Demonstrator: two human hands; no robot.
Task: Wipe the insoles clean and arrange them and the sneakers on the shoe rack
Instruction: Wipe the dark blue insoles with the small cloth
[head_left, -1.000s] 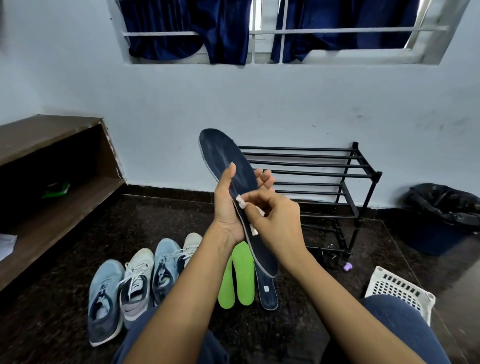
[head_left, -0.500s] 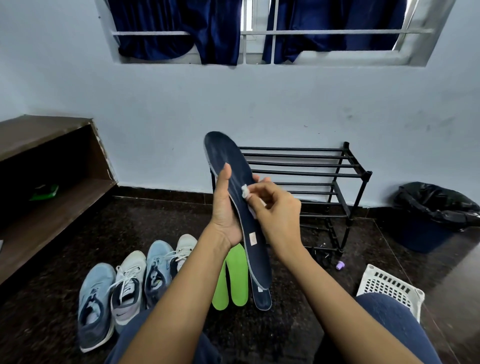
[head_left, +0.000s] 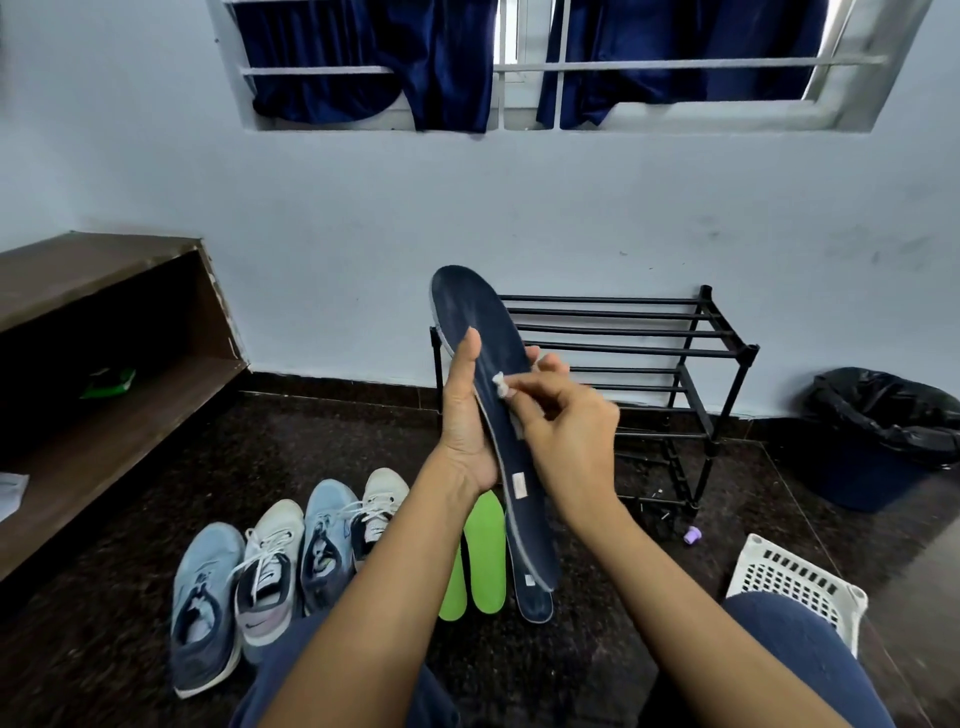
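Navy insole (head_left: 480, 327) held upright, toe end up, in front of the seated person and clear of the floor. Left hand (head_left: 465, 423) grips it from behind, with the thumb laid along the front face and the fingers wrapped round the far edge. Right hand (head_left: 569, 439) pinches a small white tissue wad (head_left: 500, 385) against the insole's mid-section. The hand is slightly blurred, so I judge that a wiping stroke is under way.

On the dark floor below, a second navy insole (head_left: 536, 605) lies flat, with a pair of lime-green insoles (head_left: 485, 553) just beside it. Left of those, four sneakers (head_left: 267, 566) stand in a row, toes pointing away from the person (two blue, two pale). The black metal shoe rack (head_left: 623, 332) stands against the wall behind the hands. A white plastic basket (head_left: 795, 582) sits near the person's right knee.

Progress, as judged: early. One insole is being wiped. Whether the three on the floor are clean cannot be told. All four sneakers and those three insoles sit on the floor, so the whole of the arranging remains.
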